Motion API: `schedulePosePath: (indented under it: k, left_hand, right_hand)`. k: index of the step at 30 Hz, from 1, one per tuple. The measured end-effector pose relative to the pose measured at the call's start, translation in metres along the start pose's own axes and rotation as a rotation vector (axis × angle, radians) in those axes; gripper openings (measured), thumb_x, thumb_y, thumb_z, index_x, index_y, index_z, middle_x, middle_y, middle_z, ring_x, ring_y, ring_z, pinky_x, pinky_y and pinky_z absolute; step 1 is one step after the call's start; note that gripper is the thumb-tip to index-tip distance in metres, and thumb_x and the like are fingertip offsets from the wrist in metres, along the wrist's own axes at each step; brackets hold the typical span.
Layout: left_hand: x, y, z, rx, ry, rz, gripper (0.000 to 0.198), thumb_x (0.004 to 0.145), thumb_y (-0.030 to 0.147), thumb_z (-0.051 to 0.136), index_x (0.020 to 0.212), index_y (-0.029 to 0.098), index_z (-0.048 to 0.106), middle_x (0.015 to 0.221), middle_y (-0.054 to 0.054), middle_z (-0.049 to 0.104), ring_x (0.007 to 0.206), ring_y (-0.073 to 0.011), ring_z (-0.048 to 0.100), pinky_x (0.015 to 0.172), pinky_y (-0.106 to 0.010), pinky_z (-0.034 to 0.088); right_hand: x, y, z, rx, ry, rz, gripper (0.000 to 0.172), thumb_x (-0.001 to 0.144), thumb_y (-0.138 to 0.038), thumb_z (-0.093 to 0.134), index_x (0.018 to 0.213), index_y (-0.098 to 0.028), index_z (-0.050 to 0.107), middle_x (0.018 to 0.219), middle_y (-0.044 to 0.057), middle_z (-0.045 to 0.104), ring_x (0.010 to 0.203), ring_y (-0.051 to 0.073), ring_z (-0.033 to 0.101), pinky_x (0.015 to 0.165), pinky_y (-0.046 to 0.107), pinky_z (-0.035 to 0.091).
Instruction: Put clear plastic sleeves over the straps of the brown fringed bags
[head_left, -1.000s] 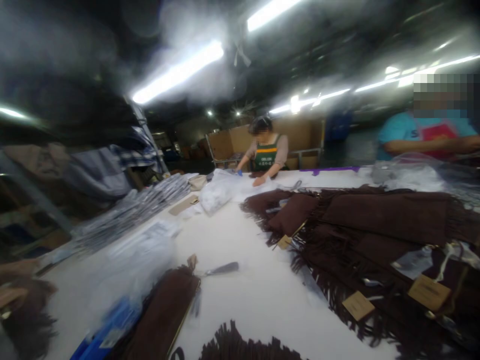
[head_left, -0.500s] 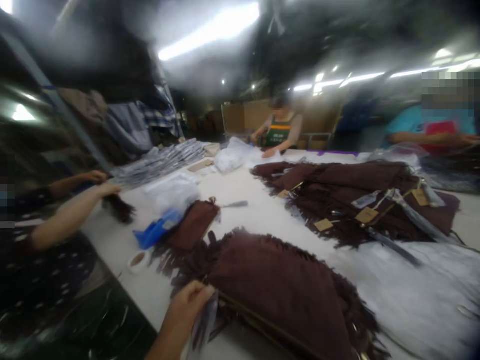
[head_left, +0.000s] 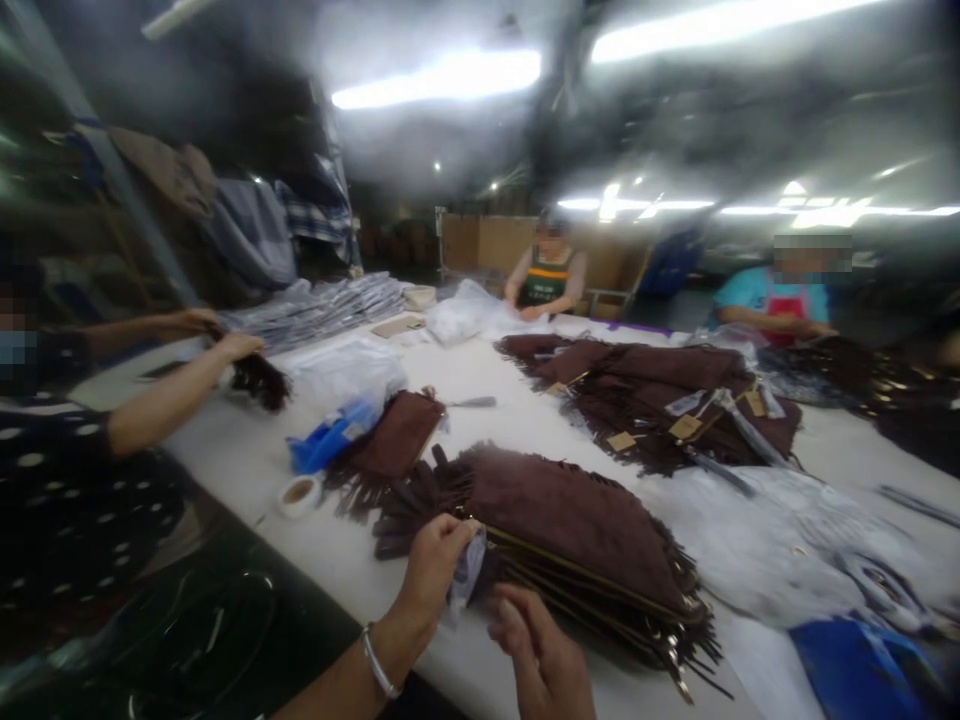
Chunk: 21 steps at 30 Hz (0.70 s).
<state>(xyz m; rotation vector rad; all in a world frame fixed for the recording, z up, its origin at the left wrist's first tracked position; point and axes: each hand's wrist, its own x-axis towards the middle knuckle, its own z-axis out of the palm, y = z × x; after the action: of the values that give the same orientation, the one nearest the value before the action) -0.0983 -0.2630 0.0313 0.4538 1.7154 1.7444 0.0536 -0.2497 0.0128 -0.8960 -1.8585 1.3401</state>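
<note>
Bags with brown fringe are stacked on the white table, just beyond both hands. A clear plastic piece is pinched at the stack's near edge by the left hand, wrist bent upward. The right hand is raised just beside it, fingers curled; its grip cannot be told.

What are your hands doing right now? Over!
Left hand pinching clear plastic wrap at the stack of brown fringed bags. Right hand just below it, grip unclear. Tape roll lies left, apart from both hands.
</note>
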Motion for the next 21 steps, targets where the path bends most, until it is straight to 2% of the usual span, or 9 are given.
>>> schedulePosePath:
  k: [3, 7, 13, 18, 21]
  left_hand:
    - [0.002, -0.004, -0.004, 0.009, -0.036, 0.007, 0.030, 0.077, 0.042, 0.067, 0.067, 0.016, 0.055, 0.058, 0.002, 0.053, 0.053, -0.0101, 0.045, 0.049, -0.020, 0.035]
    - [0.004, -0.004, -0.008, 0.087, -0.057, 0.066, 0.028, 0.081, 0.042, 0.064, 0.071, 0.016, 0.057, 0.063, 0.000, 0.058, 0.060, -0.0127, 0.051, 0.055, -0.021, 0.039]
    - [0.002, -0.004, -0.011, 0.159, -0.050, 0.175, 0.025, 0.082, 0.041, 0.063, 0.075, 0.017, 0.060, 0.071, -0.001, 0.063, 0.070, -0.0168, 0.058, 0.064, -0.023, 0.043]
    - [-0.001, -0.011, -0.010, 0.029, -0.038, 0.090, 0.028, 0.080, 0.044, 0.064, 0.081, 0.016, 0.062, 0.078, -0.005, 0.068, 0.077, -0.0204, 0.062, 0.070, -0.027, 0.048]
    - [0.000, -0.015, -0.008, -0.014, -0.005, 0.037, 0.032, 0.078, 0.047, 0.066, 0.081, 0.015, 0.063, 0.079, -0.007, 0.068, 0.077, -0.0211, 0.062, 0.069, -0.027, 0.048]
  right_hand:
    - [0.030, -0.017, 0.016, 0.045, 0.093, 0.049, 0.048, 0.091, -0.058, 0.038, 0.095, -0.019, 0.067, 0.073, 0.003, 0.069, 0.065, 0.016, 0.065, 0.062, 0.021, 0.049]
    - [0.051, -0.024, 0.031, -0.014, 0.153, 0.105, 0.045, 0.090, -0.057, 0.042, 0.084, -0.020, 0.066, 0.067, 0.000, 0.067, 0.061, 0.016, 0.062, 0.060, 0.021, 0.045]
    - [0.056, -0.016, 0.037, -0.111, 0.182, 0.163, 0.038, 0.087, -0.055, 0.048, 0.082, -0.022, 0.065, 0.072, 0.000, 0.069, 0.067, 0.016, 0.064, 0.062, 0.021, 0.043]
    - [0.054, -0.018, 0.045, -0.192, 0.279, 0.174, 0.040, 0.088, -0.058, 0.043, 0.081, -0.024, 0.064, 0.068, -0.001, 0.069, 0.062, 0.018, 0.064, 0.061, 0.024, 0.042]
    - [0.054, -0.018, 0.047, -0.307, 0.304, 0.154, 0.041, 0.088, -0.059, 0.040, 0.083, -0.026, 0.064, 0.072, -0.001, 0.070, 0.064, 0.019, 0.065, 0.061, 0.026, 0.041]
